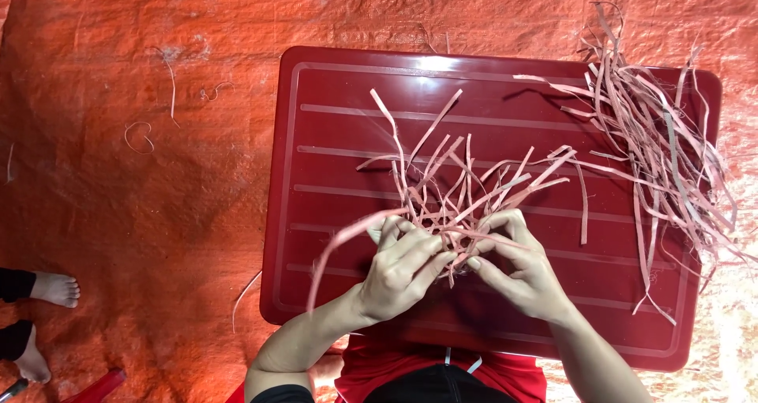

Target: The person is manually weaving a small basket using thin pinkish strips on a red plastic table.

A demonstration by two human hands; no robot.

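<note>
Left hand [399, 265] & right hand [517, 269] both pinch the woven strip bundle [458, 202] over the red tray [332, 134]. Risk: loose ends splay — a slack pinch could let the weave unravel, or tangle w/ the spare strip pile [663, 150].

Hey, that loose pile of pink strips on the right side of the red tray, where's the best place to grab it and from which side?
Probably take the loose pile of strips at its dense middle, coming from above with the right hand, the nearer one. The strips cross thickest there, while the ends splay out thin past the red tray edge and would likely slip free singly.
</note>
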